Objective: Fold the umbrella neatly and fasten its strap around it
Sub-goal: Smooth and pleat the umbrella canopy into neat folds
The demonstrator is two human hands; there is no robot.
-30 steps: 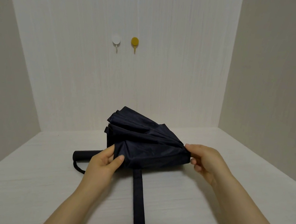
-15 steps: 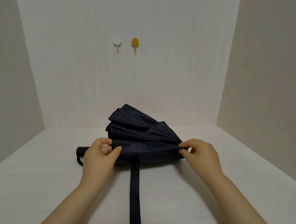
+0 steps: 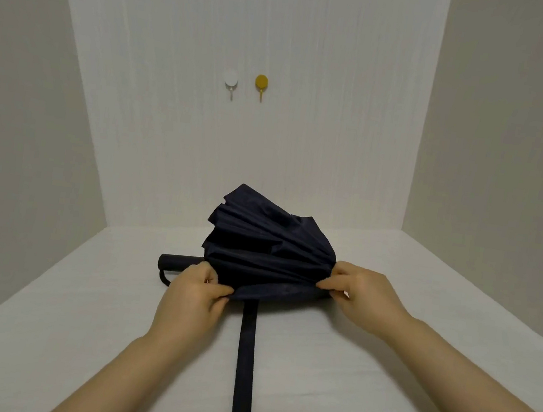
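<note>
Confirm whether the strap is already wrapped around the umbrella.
No: the strap lies flat on the table, trailing away from the umbrella.

Both hands pinch navy umbrella (image 3: 267, 250) fabric; strap (image 3: 246, 368) trails over table (image 3: 75, 318) edge.

One dark navy umbrella (image 3: 267, 250) lies on one white table (image 3: 364, 353), with one black handle (image 3: 178, 262) sticking out at its left end and one long dark strap (image 3: 246, 358) running from it to the near table edge. Two bare hands are in view, a left hand (image 3: 194, 294) and a right hand (image 3: 360, 295). On the back wall hang two round hooks, one white hook (image 3: 230, 79) and one yellow hook (image 3: 261, 82).
</note>
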